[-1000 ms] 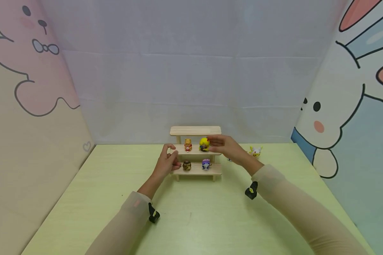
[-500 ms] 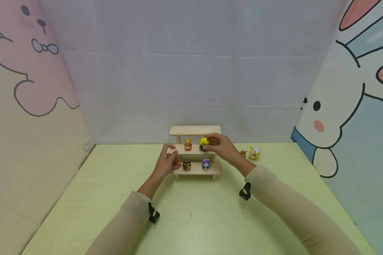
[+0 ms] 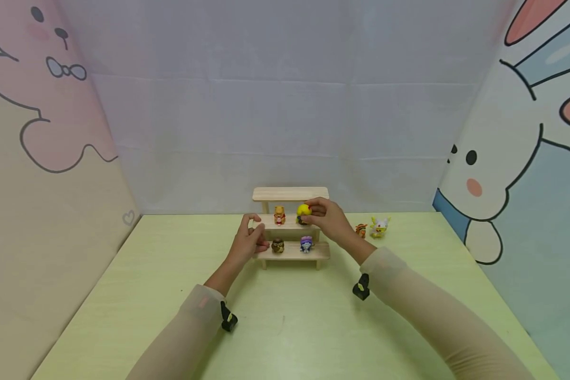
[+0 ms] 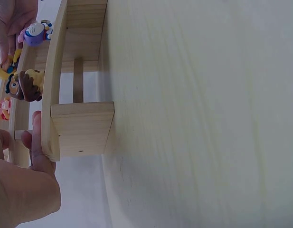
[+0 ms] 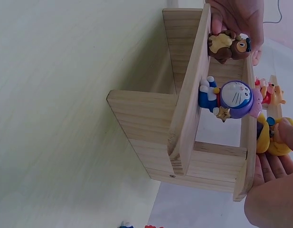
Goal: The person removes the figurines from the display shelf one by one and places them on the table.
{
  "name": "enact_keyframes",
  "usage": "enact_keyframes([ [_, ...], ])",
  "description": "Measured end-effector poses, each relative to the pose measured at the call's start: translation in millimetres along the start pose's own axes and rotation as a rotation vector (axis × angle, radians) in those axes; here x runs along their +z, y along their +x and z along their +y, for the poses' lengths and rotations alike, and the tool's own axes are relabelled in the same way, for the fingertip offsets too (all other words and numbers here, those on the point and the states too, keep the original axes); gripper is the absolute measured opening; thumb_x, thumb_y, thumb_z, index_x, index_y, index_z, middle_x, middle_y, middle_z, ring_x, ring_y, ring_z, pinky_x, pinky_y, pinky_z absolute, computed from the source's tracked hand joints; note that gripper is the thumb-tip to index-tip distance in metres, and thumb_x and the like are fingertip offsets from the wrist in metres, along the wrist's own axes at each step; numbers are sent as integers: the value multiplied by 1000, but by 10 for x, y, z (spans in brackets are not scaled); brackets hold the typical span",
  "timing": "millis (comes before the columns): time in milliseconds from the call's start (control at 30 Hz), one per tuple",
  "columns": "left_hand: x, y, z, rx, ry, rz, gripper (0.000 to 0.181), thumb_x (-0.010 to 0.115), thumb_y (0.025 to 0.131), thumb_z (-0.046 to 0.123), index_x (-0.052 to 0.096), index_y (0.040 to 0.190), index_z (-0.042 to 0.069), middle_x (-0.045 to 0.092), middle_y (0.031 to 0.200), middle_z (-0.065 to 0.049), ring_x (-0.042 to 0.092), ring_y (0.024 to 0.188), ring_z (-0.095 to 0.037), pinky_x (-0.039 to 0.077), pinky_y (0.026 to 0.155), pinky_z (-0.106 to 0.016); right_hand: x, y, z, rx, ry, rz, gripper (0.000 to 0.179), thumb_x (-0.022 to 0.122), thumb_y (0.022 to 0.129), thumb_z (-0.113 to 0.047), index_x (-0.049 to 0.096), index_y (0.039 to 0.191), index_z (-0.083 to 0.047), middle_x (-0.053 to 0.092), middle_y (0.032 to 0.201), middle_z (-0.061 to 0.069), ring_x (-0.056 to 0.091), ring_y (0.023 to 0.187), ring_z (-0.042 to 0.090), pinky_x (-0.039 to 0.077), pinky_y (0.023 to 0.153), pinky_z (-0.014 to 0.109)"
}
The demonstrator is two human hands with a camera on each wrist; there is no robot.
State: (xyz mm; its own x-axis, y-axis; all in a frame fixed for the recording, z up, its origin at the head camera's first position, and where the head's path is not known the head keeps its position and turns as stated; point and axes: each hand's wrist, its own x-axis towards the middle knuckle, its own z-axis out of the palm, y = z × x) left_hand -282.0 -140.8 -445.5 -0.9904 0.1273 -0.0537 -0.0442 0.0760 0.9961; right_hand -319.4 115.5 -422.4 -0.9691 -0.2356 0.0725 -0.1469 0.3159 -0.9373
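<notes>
A three-step wooden display shelf [image 3: 291, 194] stands near the back wall. My left hand [image 3: 249, 240] grips its left end, with fingers against the lower and middle steps. On the right of the middle step is a yellow-haired figurine [image 3: 303, 210], which my right hand [image 3: 331, 219] pinches between thumb and fingers. Left of it stands an orange bear figurine [image 3: 279, 215] in red. The lower step bears a brown owl figurine [image 3: 277, 246] and a blue-and-white cat figurine [image 5: 235, 95] with a purple hood. The right fingers partly cover the yellow-haired figurine.
Right of the shelf, an orange striped figurine [image 3: 361, 230] and a white-and-yellow figurine [image 3: 379, 227] stand on the pale green table [image 3: 171, 327]. A grey-white cloth [image 3: 285, 116] hangs behind. Cartoon-printed panels [image 3: 513, 174] flank both sides.
My right hand has shifted slightly left and closed its thumb and fingers on the yellow-haired figurine. The striped figurine at right has come into view. My left hand stays put.
</notes>
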Motion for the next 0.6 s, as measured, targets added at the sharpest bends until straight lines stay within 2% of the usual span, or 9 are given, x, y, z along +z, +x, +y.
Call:
enact_keyframes([
  [600, 4, -7, 7, -2, -9, 4, 24, 50, 111, 16, 41, 131, 7, 62, 84, -19, 70, 72, -24, 64, 70, -39, -32, -40, -26, -6, 26, -19, 44, 73, 98, -11, 58, 139, -2, 66, 132, 20, 64, 123, 33, 54, 104, 48],
])
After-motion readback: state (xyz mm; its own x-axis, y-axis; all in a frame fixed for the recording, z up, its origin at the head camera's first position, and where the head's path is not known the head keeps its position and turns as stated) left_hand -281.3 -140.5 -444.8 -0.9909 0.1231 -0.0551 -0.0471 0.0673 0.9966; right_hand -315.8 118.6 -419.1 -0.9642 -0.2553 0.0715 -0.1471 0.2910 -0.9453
